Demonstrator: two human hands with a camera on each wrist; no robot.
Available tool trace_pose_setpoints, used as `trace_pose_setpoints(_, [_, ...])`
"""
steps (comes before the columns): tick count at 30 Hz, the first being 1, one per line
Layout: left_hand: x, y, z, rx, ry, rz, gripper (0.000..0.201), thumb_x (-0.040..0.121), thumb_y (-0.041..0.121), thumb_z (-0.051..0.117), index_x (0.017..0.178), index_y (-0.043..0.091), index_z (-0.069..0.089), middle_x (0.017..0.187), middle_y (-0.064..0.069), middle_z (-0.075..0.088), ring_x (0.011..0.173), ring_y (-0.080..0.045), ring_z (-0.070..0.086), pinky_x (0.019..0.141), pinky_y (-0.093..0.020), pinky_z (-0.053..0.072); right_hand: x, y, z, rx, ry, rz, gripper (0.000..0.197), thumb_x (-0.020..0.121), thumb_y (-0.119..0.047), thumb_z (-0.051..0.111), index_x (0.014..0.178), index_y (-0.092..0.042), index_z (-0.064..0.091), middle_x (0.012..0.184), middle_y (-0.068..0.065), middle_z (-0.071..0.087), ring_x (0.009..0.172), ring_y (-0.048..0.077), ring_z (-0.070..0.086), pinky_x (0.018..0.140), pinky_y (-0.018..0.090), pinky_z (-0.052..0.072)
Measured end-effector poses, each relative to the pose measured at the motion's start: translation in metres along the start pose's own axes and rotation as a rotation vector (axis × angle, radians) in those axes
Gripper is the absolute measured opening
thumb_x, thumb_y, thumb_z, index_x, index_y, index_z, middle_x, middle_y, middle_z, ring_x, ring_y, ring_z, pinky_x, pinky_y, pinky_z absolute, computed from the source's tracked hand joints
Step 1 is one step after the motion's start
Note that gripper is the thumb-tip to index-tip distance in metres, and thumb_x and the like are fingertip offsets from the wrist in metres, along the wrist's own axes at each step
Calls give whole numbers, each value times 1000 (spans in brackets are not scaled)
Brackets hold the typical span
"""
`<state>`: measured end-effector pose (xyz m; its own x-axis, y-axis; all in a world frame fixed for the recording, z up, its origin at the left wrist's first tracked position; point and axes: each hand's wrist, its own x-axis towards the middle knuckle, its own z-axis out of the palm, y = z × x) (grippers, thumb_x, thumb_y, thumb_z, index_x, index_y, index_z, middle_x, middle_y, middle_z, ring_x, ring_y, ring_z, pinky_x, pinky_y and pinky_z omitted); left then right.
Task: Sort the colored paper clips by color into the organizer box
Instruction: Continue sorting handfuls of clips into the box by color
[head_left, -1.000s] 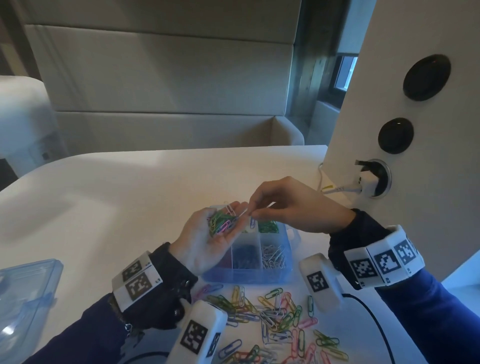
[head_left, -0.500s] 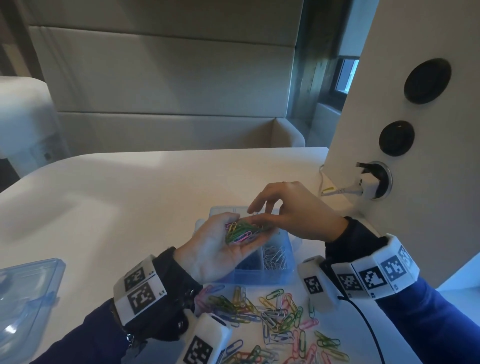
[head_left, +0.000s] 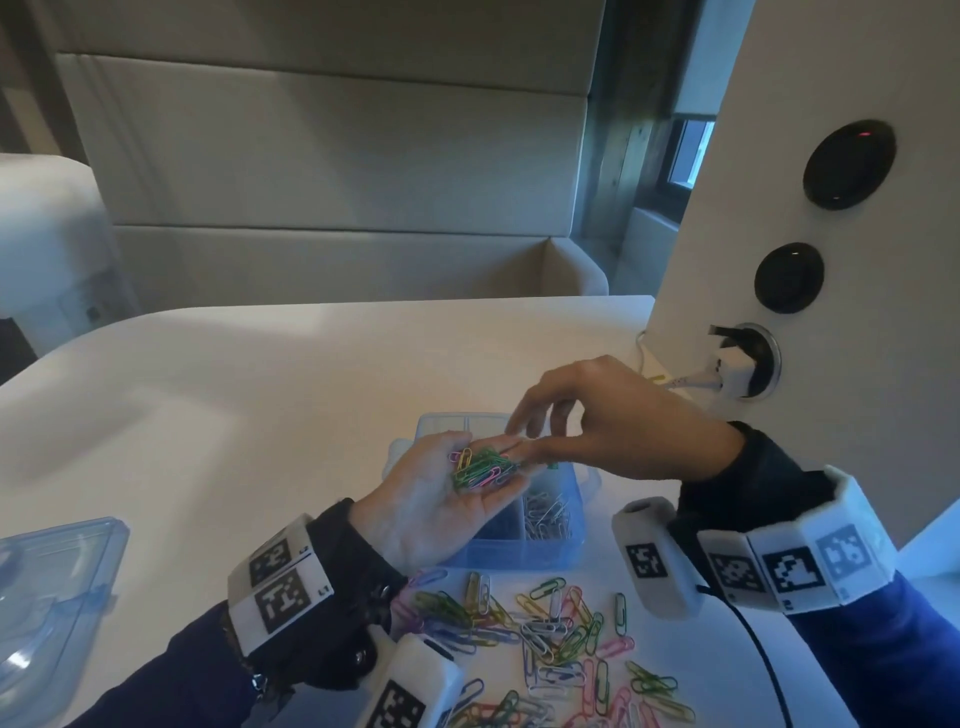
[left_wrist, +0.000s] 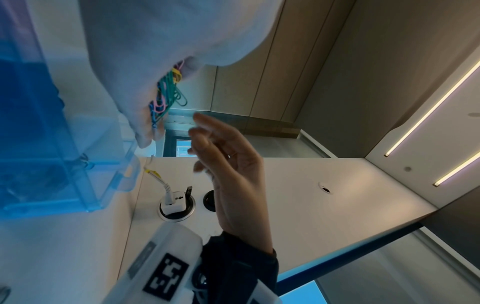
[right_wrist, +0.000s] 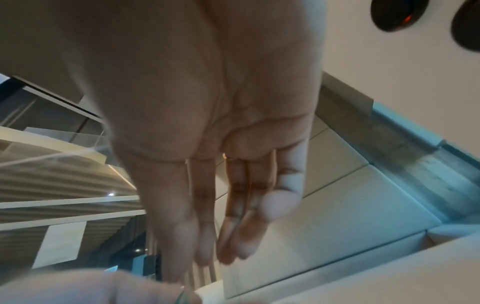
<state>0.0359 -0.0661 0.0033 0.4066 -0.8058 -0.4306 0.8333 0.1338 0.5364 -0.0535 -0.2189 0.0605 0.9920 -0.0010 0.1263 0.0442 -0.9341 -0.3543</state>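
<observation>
My left hand (head_left: 511, 462) is palm up over the blue organizer box (head_left: 519, 553) and cups a bunch of paper clips (head_left: 480, 467), mostly green with some pink and yellow. My right hand (head_left: 519, 440) reaches in from the right, thumb tip at the bunch, the other fingers raised and spread, nothing pinched. In the left wrist view the bunch (left_wrist: 166, 92) sits between my left thumb and fingers, and the right hand (left_wrist: 207, 144) hangs relaxed beside it. The right wrist view shows straight fingers (right_wrist: 233, 226). White clips (head_left: 545, 514) fill the box's front right compartment. A mixed loose pile (head_left: 545, 634) lies before the box.
The clear box lid (head_left: 47, 597) lies at the table's left edge. A white wall panel on the right carries a socket with a white plug (head_left: 732, 371) and its cable. A black cable (head_left: 753, 649) runs from my right wrist across the table.
A second ago my right hand pinched a white clip over the box; that clip is gone from its fingers, which have moved to the bunch. My left hand has sunk slightly and shifted right.
</observation>
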Motion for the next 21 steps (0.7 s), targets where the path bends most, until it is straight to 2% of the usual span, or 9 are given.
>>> trace_pose_setpoints(2, [-4,-3,3,-1,-15,7,39,104,19,34,102,-12,58,111,-27,63,111,-35,58,104,-44,43,4,-4,10,14,30,-36,19,83,-32,72,101,-23,72,88,-11,69,73,2,64,70,15,50])
trace_pose_setpoints(4, [-7,-4,6,-18,-32,11,38,105,19,32,98,-8,59,96,-20,64,98,-29,56,109,-43,39,8,-5,20,17,29,-54,17,83,-29,73,98,-22,73,87,-11,69,72,1,63,70,14,50])
trace_pose_setpoints(6, [-9,-5,7,-33,-36,8,41,106,21,31,96,-8,59,91,-20,64,95,-28,57,108,-43,40,10,-5,27,27,22,-51,11,82,-25,74,93,-20,74,83,-10,70,69,1,62,68,13,51])
trace_pose_setpoints(11, [-7,-3,7,-18,-48,1,42,107,22,30,107,-12,55,115,-28,60,121,-34,55,89,-48,53,11,-1,24,87,52,-32,2,84,-16,72,85,-16,72,77,-9,69,69,2,62,60,6,42])
trace_pose_setpoints(14, [-4,-1,6,-44,-80,1,45,106,20,30,122,-18,47,128,-33,55,124,-38,54,80,-53,55,11,3,20,145,54,1,2,85,-17,70,85,-15,71,78,-7,69,70,4,63,60,8,45])
trace_pose_setpoints(17, [-3,0,4,-69,-90,0,48,106,20,29,121,-22,48,123,-38,56,120,-43,56,94,-49,52,11,9,16,190,78,32,4,86,-17,68,85,-14,68,80,-6,69,73,8,64,63,11,47])
trace_pose_setpoints(21, [1,1,1,-77,-42,9,51,107,21,27,121,-23,48,119,-37,59,116,-45,57,102,-48,44,11,20,12,184,176,98,6,87,-19,68,81,-18,67,79,-6,69,72,9,62,64,15,47])
